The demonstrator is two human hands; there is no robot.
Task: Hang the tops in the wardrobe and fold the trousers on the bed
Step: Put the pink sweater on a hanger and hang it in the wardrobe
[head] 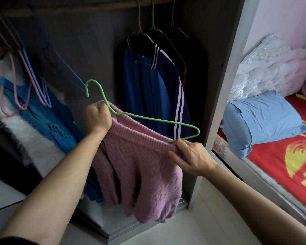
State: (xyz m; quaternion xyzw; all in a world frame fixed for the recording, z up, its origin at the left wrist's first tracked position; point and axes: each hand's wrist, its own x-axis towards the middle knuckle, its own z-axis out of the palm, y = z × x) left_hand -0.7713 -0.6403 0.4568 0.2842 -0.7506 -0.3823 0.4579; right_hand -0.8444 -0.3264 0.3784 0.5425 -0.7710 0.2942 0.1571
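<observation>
We hold the pink sweater (pixel 140 165) and the green hanger (pixel 148 117) in front of the open wardrobe. The step in hand seems to be fitting the sweater on the hanger before it goes up on the rail (pixel 78 7), which is high above the hanger.

Our left hand (pixel 98 117) is closed in a fist just under the hanger's hook and grips the wire together with the bunched knit. Our right hand (pixel 193 158) is at the hanger's far shoulder end. Its thumb and fingers pinch the ribbed edge of the sweater, and the wire bend is just beside them. The sweater hangs below the hanger in loose folds, and the upper arm of the wire is bare.

To do it well, we think the ribbed edge should be drawn gently over that bare end, so both shoulders sit evenly. A hard pull could stretch the knit. Then we should lift by the hook, not by the cloth.

The hanger is thin, smooth coated wire, so we expect it to be slippery. The sweater is thick and fuzzy, with a raised pattern and a ribbed band.

A blue jacket (pixel 148 85) with pale stripes hangs behind the hanger. The bed (pixel 281 156), with a red cover, lies to the hanger's right.
</observation>
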